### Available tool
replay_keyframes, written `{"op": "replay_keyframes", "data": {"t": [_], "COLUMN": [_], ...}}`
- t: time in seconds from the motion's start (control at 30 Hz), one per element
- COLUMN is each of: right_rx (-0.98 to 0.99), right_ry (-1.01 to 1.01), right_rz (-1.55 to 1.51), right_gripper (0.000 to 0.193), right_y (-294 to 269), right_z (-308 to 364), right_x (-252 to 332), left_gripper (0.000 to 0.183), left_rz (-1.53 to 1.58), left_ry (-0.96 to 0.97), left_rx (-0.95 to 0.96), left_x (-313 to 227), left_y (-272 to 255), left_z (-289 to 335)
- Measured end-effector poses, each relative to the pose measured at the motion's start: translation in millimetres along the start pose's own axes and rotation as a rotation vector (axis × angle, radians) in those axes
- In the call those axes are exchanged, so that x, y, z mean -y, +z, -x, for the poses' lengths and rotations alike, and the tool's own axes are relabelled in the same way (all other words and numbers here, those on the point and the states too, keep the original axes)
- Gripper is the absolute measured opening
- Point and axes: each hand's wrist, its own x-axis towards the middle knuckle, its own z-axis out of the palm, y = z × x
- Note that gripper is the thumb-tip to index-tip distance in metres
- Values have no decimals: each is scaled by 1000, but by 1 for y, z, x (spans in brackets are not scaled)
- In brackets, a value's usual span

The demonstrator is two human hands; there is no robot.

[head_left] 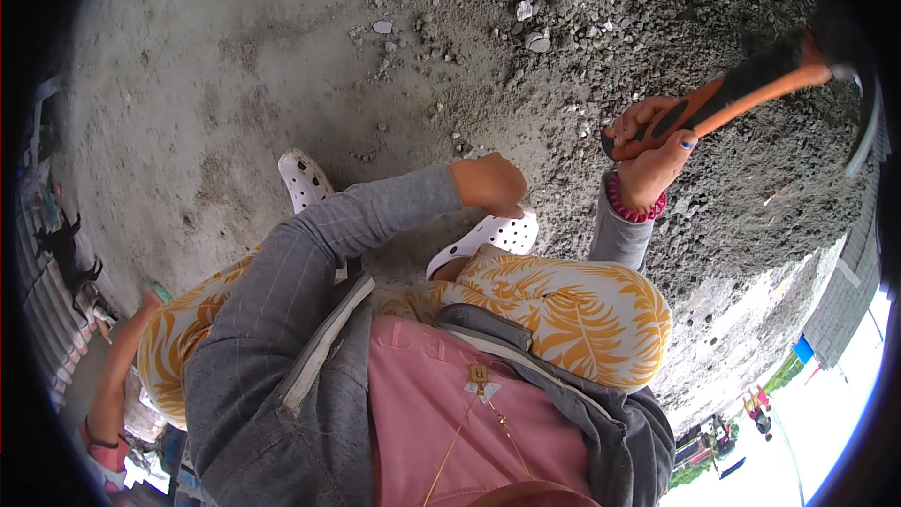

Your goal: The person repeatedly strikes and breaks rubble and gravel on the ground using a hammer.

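**Hammer clenched in right hand, raised over gravel**

Clenched around the black-and-orange handle, the right hand holds the hammer aloft at upper right, its head blurred near the rim. Left hand is curled low against the ground beside a white clog; whether it grips anything cannot be told. Crushed gravel covers the ground ahead.

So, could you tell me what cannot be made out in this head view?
- Hammer: its head blurs into the dark rim at the upper right.
- Left hand: whatever its fingers hold or press on the gravel is hidden beneath the hand.
- Right hand: grips the handle, palm side hidden.
- Figures at the lower right: too small to read.
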Motion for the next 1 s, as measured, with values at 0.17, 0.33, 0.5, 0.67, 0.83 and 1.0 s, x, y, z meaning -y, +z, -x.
{"op": "replay_keyframes", "data": {"t": [0.17, 0.33, 0.5, 0.67, 0.83, 1.0], "right_rx": [2, -29, 97, 238, 196, 126], "right_ry": [223, 898, 599, 121, 564, 786], "right_rz": [383, 346, 332, 163, 658, 569], "right_gripper": [44, 42, 44, 42, 40, 41], "right_y": [-26, -31, -5, 40, 7, -12], "right_z": [39, 62, 12, -20, 9, 39], "right_x": [-88, -108, -37, -9, -121, -100], "left_gripper": [33, 35, 36, 38, 37, 34], "left_rz": [-47, -25, -4, 9, -39, -23], "left_ry": [109, 60, 77, 82, 115, 4], "left_rx": [-218, -211, -194, -136, -243, -85], "left_x": [-7, 3, 0, -5, -2, 5], "left_y": [-8, -4, 9, 9, 7, 4], "left_z": [4, 4, 3, 3, 2, 4]}}
